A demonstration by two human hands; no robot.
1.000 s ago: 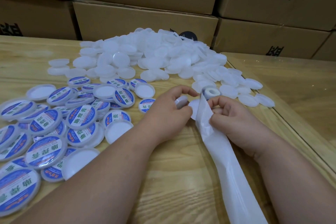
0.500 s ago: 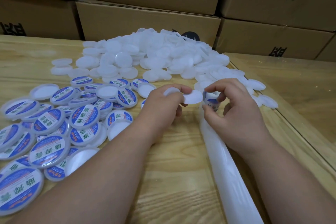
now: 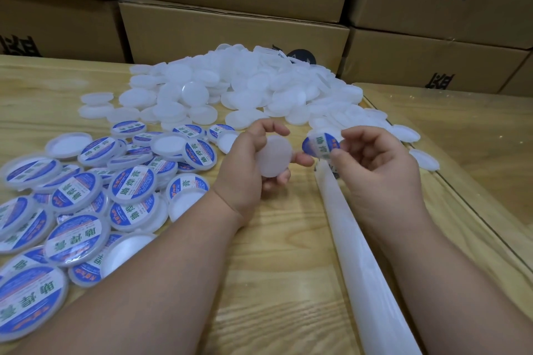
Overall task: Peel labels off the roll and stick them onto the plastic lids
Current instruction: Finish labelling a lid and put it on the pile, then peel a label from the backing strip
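Head view, nearest the lower edge: a long white translucent strip of label backing [image 3: 360,253] trails across the pale wooden desk [image 3: 274,297] toward the lower right, apparently spent liner. At lower left lies a spread of round white plastic lids already bearing blue-and-white printed labels [image 3: 72,210]. Mid-frame, the left hand [image 3: 248,170] grips a blank round white plastic lid [image 3: 274,156] by its rim, flat face turned toward the right, presumably to receive a label. Just beside it, not touching, the right hand [image 3: 375,164] pinches a peeled blue-and-white round label [image 3: 321,145] by one edge, likely keeping the adhesive clear. Farther up, a heap of unlabelled white lids [image 3: 245,89] awaits; brown cardboard cartons [image 3: 230,23] line the top.
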